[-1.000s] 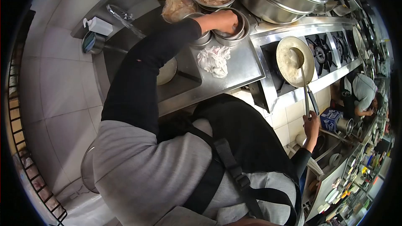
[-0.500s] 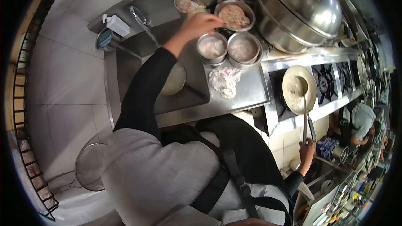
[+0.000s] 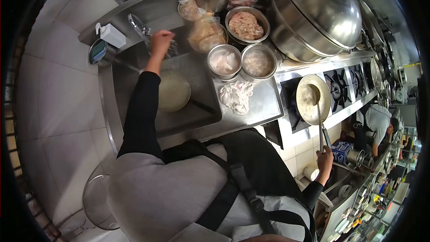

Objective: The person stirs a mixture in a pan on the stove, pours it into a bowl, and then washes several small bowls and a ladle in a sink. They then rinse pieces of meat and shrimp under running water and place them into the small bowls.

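Observation:
My left hand [image 3: 161, 42] is over the back of the sink [image 3: 204, 85], beside the tap [image 3: 139, 24], with its fingers curled closed; whatever they may hold is hidden. Below it in the sink lies a pan [image 3: 172, 92] with cloudy liquid and a dark handle. My right hand [image 3: 324, 159] is closed round the ladle [image 3: 320, 123], next to the pan handle. The ladle's bowl rests in the light-coloured frying pan [image 3: 307, 107] on the stove, which holds pale food or liquid.
Metal bowls of pale food [image 3: 225, 61], a bowl of raw meat [image 3: 245, 24] and a crumpled cloth [image 3: 235, 97] stand right of the sink. Behind the stove sits a large domed steamer [image 3: 318, 13]. A person [image 3: 378, 121] bends at the far right.
My left hand has moved left from near the meat bowl to beside the tap, and its fingers have closed. My right hand keeps its hold. The view has shifted slightly.

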The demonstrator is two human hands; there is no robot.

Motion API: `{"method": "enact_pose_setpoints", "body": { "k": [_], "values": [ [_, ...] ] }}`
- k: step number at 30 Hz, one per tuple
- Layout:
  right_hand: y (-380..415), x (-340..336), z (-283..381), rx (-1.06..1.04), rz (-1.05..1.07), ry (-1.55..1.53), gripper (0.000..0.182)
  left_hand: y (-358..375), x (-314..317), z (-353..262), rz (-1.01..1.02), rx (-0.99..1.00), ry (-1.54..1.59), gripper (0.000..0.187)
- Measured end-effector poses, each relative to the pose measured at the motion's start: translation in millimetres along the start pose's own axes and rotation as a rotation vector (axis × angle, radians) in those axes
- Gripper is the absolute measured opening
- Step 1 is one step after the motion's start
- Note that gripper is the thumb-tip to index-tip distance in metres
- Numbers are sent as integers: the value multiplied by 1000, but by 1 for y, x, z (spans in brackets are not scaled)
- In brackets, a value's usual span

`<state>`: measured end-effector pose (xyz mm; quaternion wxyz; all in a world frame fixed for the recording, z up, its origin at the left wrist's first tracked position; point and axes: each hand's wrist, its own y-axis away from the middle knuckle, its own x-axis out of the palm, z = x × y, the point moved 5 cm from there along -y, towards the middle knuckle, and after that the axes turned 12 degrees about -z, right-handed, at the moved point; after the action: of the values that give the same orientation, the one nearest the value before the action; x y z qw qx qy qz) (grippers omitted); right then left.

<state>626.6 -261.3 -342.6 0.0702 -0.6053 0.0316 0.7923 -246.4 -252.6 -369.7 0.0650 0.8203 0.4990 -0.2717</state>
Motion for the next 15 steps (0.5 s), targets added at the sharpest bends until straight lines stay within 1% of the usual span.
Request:
{"method": "enact_pose_setpoints", "body": {
  "k": [1,3,4,5,7,9,10,12,15],
  "values": [
    [0,-1,3,-22,-4,18,42,18,14,-36,108,150,-302,12],
    [1,-9,20,-27,15,78,44,27,63,-85,53,711,-275,16],
    [1,-12,25,-13,13,69,43,49,67,-135,162,958,-52,20],
    [1,-16,32,1,11,59,42,49,103,-147,263,1070,-193,34],
    [3,-26,50,8,22,114,43,69,145,-188,417,1085,-367,35],
    [2,-30,56,-2,32,97,43,69,200,-192,532,1195,-526,34],
    [1,-32,60,5,30,102,43,69,211,-201,537,1199,-518,34],
    [5,-31,63,44,99,105,43,71,235,-208,630,1221,-822,31],
    [8,-24,50,119,82,117,42,74,242,-211,687,1202,-857,35]
  ]
}}
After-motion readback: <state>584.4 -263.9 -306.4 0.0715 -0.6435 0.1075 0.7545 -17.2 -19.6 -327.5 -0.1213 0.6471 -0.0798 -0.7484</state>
